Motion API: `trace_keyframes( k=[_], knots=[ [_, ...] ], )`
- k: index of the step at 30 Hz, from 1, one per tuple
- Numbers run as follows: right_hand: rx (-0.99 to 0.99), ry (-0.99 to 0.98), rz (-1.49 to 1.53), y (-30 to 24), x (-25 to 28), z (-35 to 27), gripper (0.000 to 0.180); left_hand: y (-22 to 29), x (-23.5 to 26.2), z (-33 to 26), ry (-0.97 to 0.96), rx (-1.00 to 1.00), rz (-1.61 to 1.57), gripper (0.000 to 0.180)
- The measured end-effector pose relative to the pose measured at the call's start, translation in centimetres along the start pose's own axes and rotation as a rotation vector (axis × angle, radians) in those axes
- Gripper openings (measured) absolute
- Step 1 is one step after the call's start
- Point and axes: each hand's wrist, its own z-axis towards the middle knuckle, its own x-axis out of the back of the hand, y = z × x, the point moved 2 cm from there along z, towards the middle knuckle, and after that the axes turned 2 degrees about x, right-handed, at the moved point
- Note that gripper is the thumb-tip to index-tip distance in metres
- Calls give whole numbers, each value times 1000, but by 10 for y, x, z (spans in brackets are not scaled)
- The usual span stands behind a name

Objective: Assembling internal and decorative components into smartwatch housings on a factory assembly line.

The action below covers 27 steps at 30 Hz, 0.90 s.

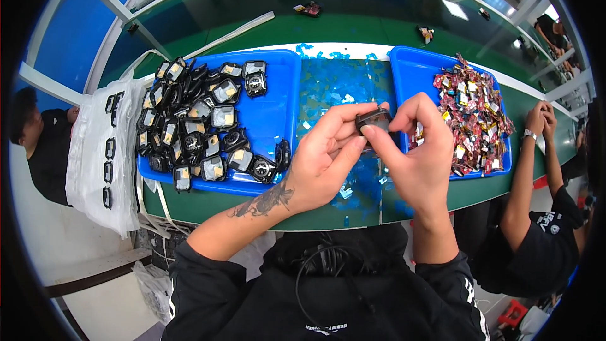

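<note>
Between both hands, over the middle of the bench, I hold a black smartwatch case (379, 122) with a dark face. My left hand (322, 155) is closed around its left side, the fingers curled behind it. My right hand (421, 145) pinches its right side, thumb across the front. Part of the case is hidden by my fingers. To the left, a blue tray (265, 120) bears a heap of similar black watch cases (202, 110). On the right, another blue tray (404, 63) contains a pile of small red circuit boards (470, 113) with white and yellow parts.
Blue film scraps (344, 82) litter the green bench between the trays. Beyond runs a green conveyor (353, 12) carrying scattered small assemblies (309, 9). White plastic-wrapped sheets (95, 164) with black frames stand at left. A co-worker's arms (524, 183) reach in at right.
</note>
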Motion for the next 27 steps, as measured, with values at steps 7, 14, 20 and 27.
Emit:
trace_keyframes(
  k=[7,14,20,27],
  knots=[
    [-317,-127,586,14,4,-30,20,-1,8,3,70,-18,-34,28],
    [-362,-110,821,16,6,-28,17,17,12,7,-27,-223,725,31],
    [-133,-94,458,18,8,-32,17,18,9,5,55,-353,873,28],
    [-151,-121,433,16,11,-31,11,13,11,6,1,-410,939,25]
  ],
)
